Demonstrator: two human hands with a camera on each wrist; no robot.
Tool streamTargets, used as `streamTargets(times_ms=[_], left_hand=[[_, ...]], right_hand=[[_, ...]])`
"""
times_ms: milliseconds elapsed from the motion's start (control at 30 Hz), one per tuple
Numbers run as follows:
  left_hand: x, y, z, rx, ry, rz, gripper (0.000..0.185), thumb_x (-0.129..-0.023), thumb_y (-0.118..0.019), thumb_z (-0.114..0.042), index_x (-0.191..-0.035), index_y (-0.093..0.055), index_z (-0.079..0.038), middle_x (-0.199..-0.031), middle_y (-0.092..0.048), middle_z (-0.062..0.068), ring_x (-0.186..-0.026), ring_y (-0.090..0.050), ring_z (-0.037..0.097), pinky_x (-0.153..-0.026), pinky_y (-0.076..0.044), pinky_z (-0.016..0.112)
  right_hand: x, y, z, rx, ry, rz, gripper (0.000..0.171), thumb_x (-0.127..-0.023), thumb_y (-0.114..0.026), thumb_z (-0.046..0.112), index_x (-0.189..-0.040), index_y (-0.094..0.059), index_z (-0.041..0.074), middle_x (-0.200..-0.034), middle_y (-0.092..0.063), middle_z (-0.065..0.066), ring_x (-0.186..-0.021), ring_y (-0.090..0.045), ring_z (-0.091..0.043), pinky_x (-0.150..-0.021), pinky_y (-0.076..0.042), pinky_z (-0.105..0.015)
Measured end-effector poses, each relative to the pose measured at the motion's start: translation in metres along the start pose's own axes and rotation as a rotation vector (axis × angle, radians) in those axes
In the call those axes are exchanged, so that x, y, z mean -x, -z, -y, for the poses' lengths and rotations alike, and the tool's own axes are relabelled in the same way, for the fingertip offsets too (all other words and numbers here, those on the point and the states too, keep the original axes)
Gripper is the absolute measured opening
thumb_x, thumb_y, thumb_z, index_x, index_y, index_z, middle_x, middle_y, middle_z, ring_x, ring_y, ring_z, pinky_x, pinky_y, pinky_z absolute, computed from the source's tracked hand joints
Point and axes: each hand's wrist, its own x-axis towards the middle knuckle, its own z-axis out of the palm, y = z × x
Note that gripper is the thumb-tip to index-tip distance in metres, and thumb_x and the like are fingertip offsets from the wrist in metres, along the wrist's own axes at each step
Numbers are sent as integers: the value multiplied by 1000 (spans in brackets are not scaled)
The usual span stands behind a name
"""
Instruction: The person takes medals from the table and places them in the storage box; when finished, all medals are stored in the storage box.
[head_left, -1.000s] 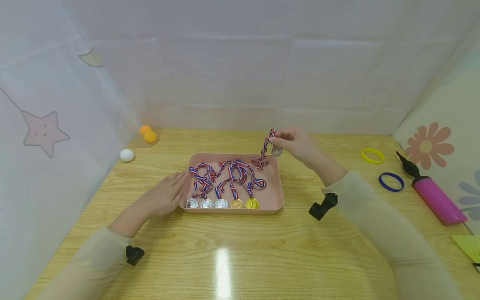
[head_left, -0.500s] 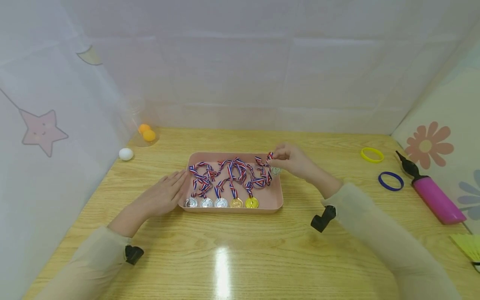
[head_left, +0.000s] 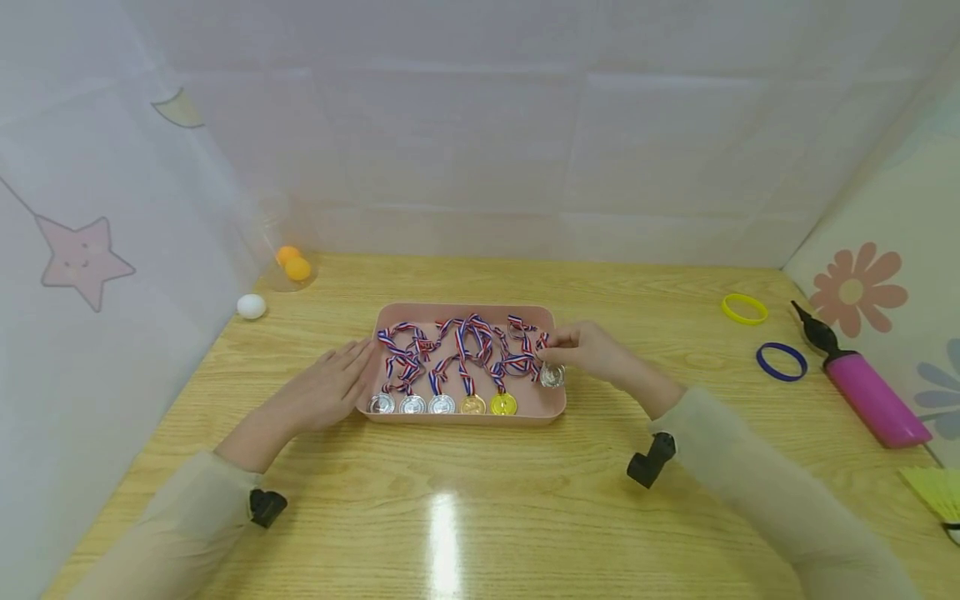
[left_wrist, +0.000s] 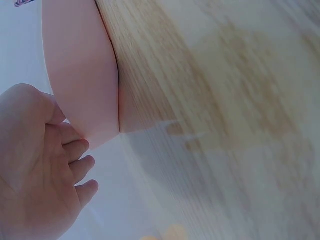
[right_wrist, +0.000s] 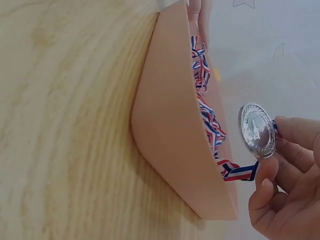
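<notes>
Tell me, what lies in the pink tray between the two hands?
In the head view, five medals in a row, three silver and two gold, with striped ribbons, lie in the tray between left hand and right hand.

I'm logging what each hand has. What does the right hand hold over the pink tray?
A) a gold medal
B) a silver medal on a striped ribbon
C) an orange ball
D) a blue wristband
B: the right hand pinches a silver medal whose ribbon trails into the pink tray.

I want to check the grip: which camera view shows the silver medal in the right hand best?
The right wrist view: the silver medal fills it, held by the right hand. The head view shows it small over the tray; the left wrist view misses it.
</notes>
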Motion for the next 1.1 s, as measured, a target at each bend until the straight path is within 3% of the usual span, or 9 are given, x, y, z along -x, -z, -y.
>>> streamTargets(times_ms=[200,467,667,800,933,1100], left_hand=[[0,0,0,5,2,5,51,-100,-33,-19,-142,-22,8,-147,-20,24,-133,-19,40,-106,-17,54],[-1,-1,-1,-11,-11,1,52,-99,-33,-19,-142,-21,8,-147,-19,23,-133,-19,40,-107,-16,52],[-1,-2,0,-25,-19,-2,52,-99,-34,-18,-142,-22,9,-147,-20,24,-133,-19,40,-107,-17,52],[-1,-1,0,-16,-18,1,51,-99,-34,-17,-141,-22,9,-146,-20,25,-133,-19,41,-107,-17,53],[-1,0,-1,-3,-12,3,51,-99,-33,-17,-141,-22,9,-146,-21,24,-133,-19,41,-107,-17,53],[-2,0,-1,0,-12,3,51,-99,-33,-17,-141,-23,9,-146,-21,24,-133,-19,41,-107,-17,53]], right_hand=[[0,-8,-8,26,-2,26,17,-88,-63,16,-81,-63,1,-66,-55,1,-59,-44,-15,-50,-38,-25],[3,-18,-15,131,97,16,13,-85,-67,13,-78,-64,3,-80,-60,-2,-76,-52,-15,-63,-47,-26],[1,-25,-17,225,170,25,9,-83,-68,9,-77,-66,4,-73,-60,1,-66,-50,-12,-53,-43,-24],[0,-31,-19,295,194,44,6,-82,-69,8,-78,-67,5,-71,-62,3,-63,-53,-7,-53,-46,-22],[-1,-35,-21,387,238,24,13,-81,-70,6,-72,-60,7,-67,-58,5,-62,-51,-7,-54,-46,-23],[0,-37,-20,475,230,-18,13,-80,-71,8,-74,-59,10,-65,-56,8,-59,-50,-6,-52,-44,-22]])
